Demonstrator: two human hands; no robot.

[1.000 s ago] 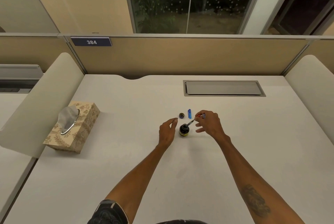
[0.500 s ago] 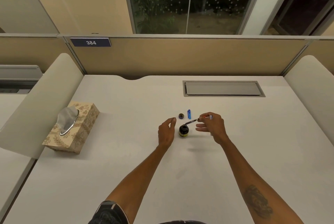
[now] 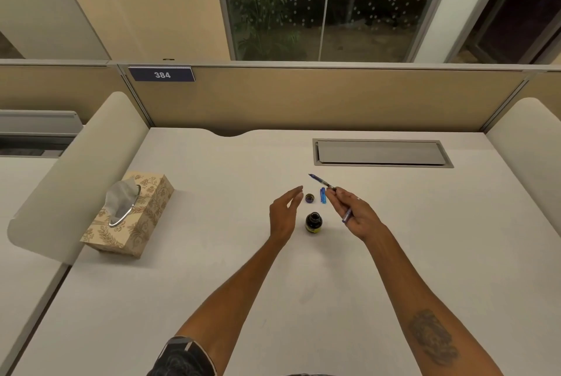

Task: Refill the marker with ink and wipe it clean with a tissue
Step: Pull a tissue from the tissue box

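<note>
Pinches slim blue marker (image 3: 321,181) in right hand (image 3: 355,214), tip toward ten o'clock; left hand (image 3: 283,213) straight-fingered, empty, nearer beige patterned tissue box (image 3: 139,223) at nine o'clock.

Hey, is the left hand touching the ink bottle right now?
Apart. The head view shows a strip of bare desk between the open left hand and the ink bottle; only the right hand holds anything, the marker.

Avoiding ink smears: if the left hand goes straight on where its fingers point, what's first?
Likely the tip of the marker in the right hand; the left hand may pass beneath, depth unclear.
</note>
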